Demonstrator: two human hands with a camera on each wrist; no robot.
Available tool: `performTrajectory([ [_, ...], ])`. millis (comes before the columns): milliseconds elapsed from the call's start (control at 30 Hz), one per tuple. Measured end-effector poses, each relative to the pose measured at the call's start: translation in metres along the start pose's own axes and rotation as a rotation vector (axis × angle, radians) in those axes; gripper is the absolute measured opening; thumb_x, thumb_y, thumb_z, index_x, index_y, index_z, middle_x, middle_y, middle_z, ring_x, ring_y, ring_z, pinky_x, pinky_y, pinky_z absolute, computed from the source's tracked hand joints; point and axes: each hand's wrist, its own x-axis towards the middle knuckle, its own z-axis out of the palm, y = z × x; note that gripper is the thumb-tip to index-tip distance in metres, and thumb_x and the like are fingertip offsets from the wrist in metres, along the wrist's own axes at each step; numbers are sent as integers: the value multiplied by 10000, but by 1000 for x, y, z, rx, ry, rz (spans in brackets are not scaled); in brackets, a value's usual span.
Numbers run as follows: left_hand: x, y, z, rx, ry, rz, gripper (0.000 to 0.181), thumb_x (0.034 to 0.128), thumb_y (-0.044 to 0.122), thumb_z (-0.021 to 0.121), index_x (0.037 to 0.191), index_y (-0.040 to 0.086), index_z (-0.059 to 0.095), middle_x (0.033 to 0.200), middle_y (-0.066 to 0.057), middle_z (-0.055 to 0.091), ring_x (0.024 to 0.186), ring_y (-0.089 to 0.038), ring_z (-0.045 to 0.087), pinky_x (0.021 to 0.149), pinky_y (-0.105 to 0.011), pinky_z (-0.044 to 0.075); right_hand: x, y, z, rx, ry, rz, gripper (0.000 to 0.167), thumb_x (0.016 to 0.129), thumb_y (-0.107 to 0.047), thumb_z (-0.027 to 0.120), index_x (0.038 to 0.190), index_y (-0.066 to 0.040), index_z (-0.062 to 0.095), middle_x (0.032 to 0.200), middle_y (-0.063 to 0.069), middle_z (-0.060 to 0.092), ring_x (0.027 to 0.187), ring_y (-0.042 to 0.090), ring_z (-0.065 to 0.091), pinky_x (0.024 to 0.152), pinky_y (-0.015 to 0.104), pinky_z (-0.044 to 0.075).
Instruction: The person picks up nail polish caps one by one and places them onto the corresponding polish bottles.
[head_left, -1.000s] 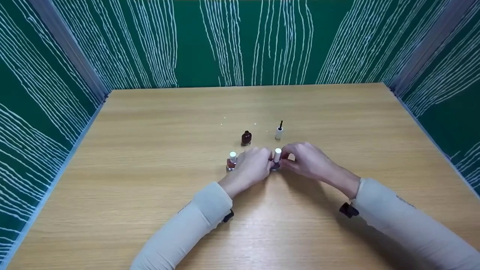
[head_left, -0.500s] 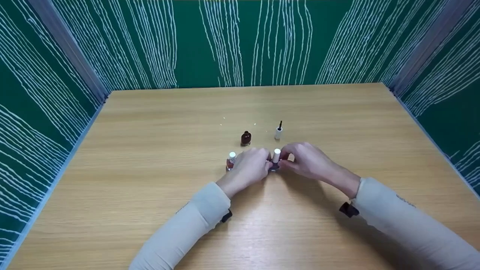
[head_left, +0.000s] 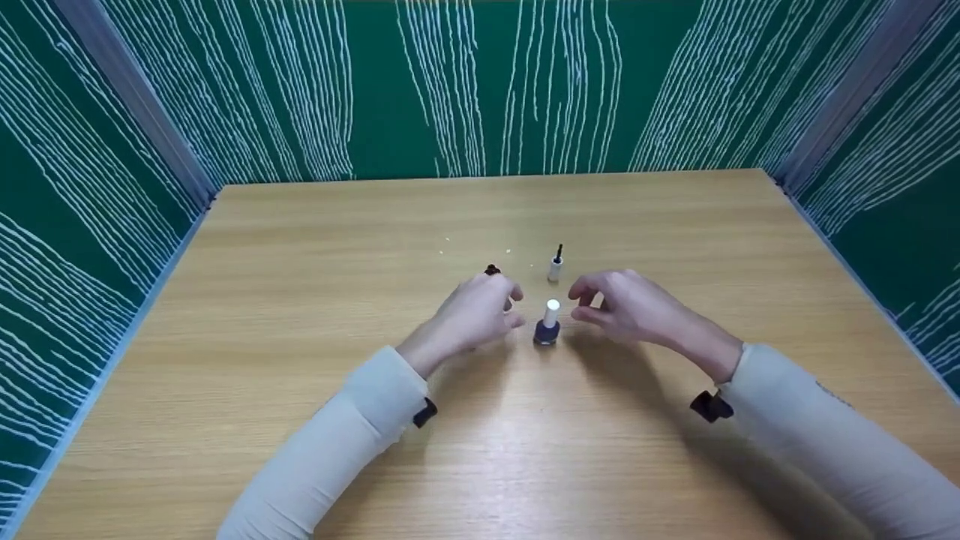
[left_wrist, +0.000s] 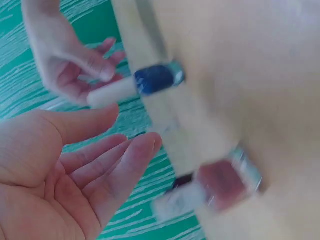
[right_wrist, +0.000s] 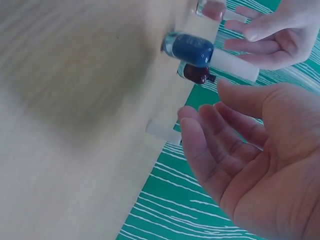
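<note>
A dark blue nail polish bottle (head_left: 547, 332) with a white cap stands upright on the table between the two hands. My left hand (head_left: 471, 311) is just left of it, fingers loosely bent, holding nothing. On the other side, my right hand (head_left: 634, 306) hovers near its cap with thumb and fingers apart. A reddish-pink polish bottle (left_wrist: 223, 185), white cap on, stands by the left hand; that hand hides it in the head view. Behind the left hand, an uncapped dark red bottle (right_wrist: 194, 73) is mostly covered in the head view.
Further back, a white cap (head_left: 554, 268) stands with its black brush pointing up. Several tiny white specks (head_left: 508, 251) lie on the wooden table (head_left: 300, 300). Green panels (head_left: 390, 90) with white wavy lines enclose the back and sides.
Both hands have let go of the blue bottle and drawn apart. My left hand has moved left, now covering the reddish-pink bottle in the head view; the right has shifted slightly right.
</note>
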Motion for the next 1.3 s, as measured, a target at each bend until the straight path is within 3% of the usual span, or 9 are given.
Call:
performTrajectory([
  [133,-2,-3,-27,-50,-4,-7,307,950,201,740,1222,63,705,1105,-76,709,990,-193,667,877,-318,544,1,1,-8,-16,-9,3,236,921,-128,766,1139,-47,724,1007,76,728,868,206,687,772,371,588],
  [300,-1,-11,-57,-51,41,-6,225,946,198,740,1121,58,751,1031,-68,726,925,-191,667,825,-324,553,1,4,-17,-22,7,-21,204,919,-110,763,1109,-43,726,989,76,733,863,204,693,769,381,589],
  [533,9,-33,-78,-89,78,-91,428,925,246,767,1282,33,665,1220,-130,673,1073,-244,640,885,-354,555,4,10,-22,23,-3,12,178,938,-101,735,1100,-28,725,981,88,724,823,211,685,757,405,583],
  [700,20,-49,-72,-187,32,-139,496,916,245,780,1342,53,616,1308,-129,607,1075,-248,626,785,-310,584,6,19,-24,91,-49,91,204,941,-111,734,1126,-26,716,988,84,708,812,221,671,712,359,584],
  [833,29,-62,-62,-197,-13,-149,494,916,238,781,1341,51,613,1331,-148,598,1069,-257,624,772,-311,584,8,28,-22,142,-109,153,245,954,-142,723,1164,-19,704,993,79,691,799,223,649,663,311,572],
  [1033,41,-79,-45,-179,-61,-128,521,908,252,791,1338,23,608,1289,-143,618,1063,-258,603,884,-360,538,7,41,-18,195,-153,187,262,969,-163,706,1179,-7,695,1030,112,684,809,284,642,654,360,576],
  [1167,48,-87,-34,-220,-81,-121,546,893,265,808,1337,16,610,1274,-138,620,1009,-252,619,841,-344,559,6,46,-14,230,-170,179,261,967,-146,706,1187,-8,693,1081,131,683,812,280,644,681,421,587],
  [1300,54,-89,-25,-262,-103,-91,578,881,277,820,1349,13,607,1278,-144,624,951,-245,642,807,-330,568,4,49,-8,254,-194,192,232,973,-154,700,1162,-19,693,1008,115,678,753,276,643,663,420,578],
])
